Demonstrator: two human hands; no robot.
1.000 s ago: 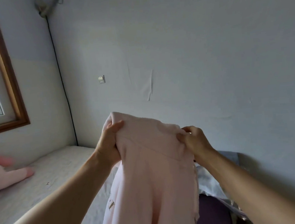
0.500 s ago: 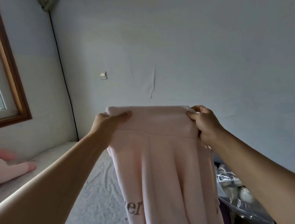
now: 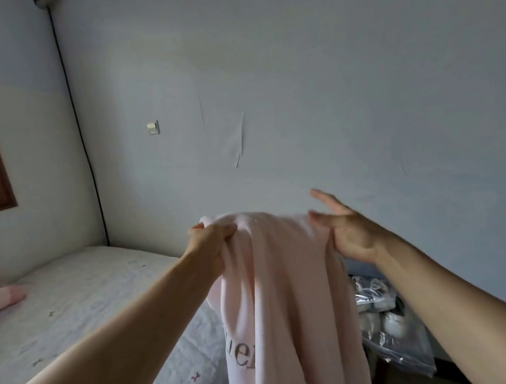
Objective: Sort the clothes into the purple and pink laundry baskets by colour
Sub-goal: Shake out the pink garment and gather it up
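The pale pink garment [image 3: 284, 295] was held up in front of the person, well above the bed [image 3: 81, 296], and hung in long folds out of the bottom of the view, with grey lettering partly visible low on its front. The left hand [image 3: 210, 243] gripped the upper left edge in a closed fist, fabric bunched between fingers and thumb. The right hand [image 3: 345, 233] was at the upper right edge with its fingers extended and spread; the cloth lay against the palm and thumb side, but whether the thumb pinched it could not be confirmed because of motion blur. On that evidence the weight appeared to be carried chiefly by the left hand. Neither the purple nor the pink laundry basket was in view, so placement could not be assessed. The step in hand was judged to be checking the colour before assigning the garment. To do it well, the left hand's grip should be kept firm at the edge, the right hand should take a definite hold or gather the hanging length, and the trailing cloth should be kept off the clear plastic bag [image 3: 385, 317] at the lower right. A pale pink item would reasonably belong in the pink basket.
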